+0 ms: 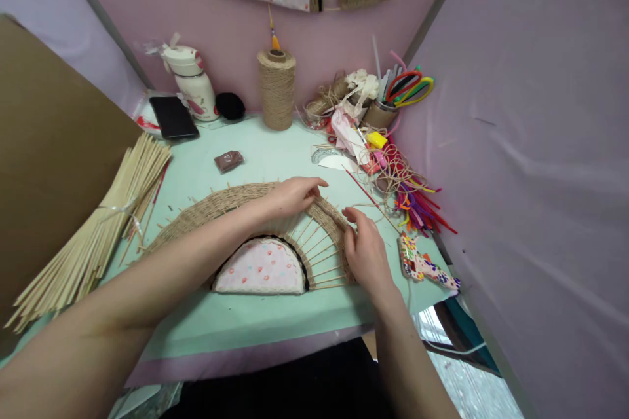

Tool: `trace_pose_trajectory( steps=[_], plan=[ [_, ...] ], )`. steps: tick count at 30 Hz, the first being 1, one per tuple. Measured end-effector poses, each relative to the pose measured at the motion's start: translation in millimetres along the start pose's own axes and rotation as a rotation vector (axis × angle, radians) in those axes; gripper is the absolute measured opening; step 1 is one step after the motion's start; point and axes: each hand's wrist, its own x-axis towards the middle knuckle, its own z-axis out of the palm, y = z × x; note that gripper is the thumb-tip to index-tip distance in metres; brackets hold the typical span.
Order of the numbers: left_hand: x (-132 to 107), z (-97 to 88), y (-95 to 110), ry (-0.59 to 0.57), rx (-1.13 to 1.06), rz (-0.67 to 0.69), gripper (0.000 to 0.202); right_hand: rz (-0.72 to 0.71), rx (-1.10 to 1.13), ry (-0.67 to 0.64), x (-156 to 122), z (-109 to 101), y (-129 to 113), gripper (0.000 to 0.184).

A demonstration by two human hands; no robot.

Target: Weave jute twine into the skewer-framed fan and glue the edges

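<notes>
Left hand hides part of woven band

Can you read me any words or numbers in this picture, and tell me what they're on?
None can be read.
White bottle: pink marks, too blurred to read.
Brown packet: too small to tell.
Phone: screen dark.
Woven fan: spotted cloth only, no letters.

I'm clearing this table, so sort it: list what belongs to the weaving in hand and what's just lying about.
In use: left hand and right hand, both touching the woven fan; its stick spokes; pink fabric centre.
Lying about: stick bundle, phone, flask, twine spool, glue gun, pipe cleaners.
</notes>
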Motion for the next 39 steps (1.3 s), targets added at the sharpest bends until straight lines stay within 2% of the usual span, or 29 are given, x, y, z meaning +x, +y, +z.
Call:
trace_pose_trajectory(
  steps=[8, 13, 17, 20, 23, 26, 31, 33, 36, 39],
  plan=[
    [-4, -4.1, -8, 0.052, 0.041, -0.021, 0.051, 0.047, 0.018, 0.090, -4, -4, 2, 0.033],
    [-8, -4.1, 10, 0.007, 0.143, -0.083, 0.046, 0.067, -0.056, 0.026, -7, -2, 3, 0.032],
    [-11, 3.7, 29, -0.030, 0.207, -0.039, 0.050, 0.054, -0.075, 0.006, -8, 4, 3, 0.030],
    [-12, 11.4, 34, -0.075, 0.220, -0.011, 0.050, 0.030, -0.070, -0.025, -8, 6, 3, 0.030],
    [-12, 12.8, 32, -0.056, 0.179, -0.011, 0.050, 0.026, -0.061, -0.015, -8, 5, 2, 0.029],
    [-11, -2.3, 25, 0.023, 0.090, -0.035, 0.051, 0.030, -0.050, 0.033, -10, 1, 0, 0.029],
    [-17, -55.9, -10, 0.209, 0.133, -0.197, 0.049, 0.015, -0.039, 0.052, -10, -2, -1, 0.029],
    [-22, -71.2, -25, 0.234, 0.179, -0.288, 0.046, 0.014, -0.037, 0.052, -9, -1, 0, 0.028],
    [-26, -70.4, -31, 0.208, 0.178, -0.298, 0.041, 0.010, -0.051, 0.048, -7, 3, 1, 0.027],
    [-18, -42.7, -14, 0.104, 0.138, -0.140, 0.030, 0.013, -0.083, 0.050, -5, 3, 3, 0.027]
  ],
)
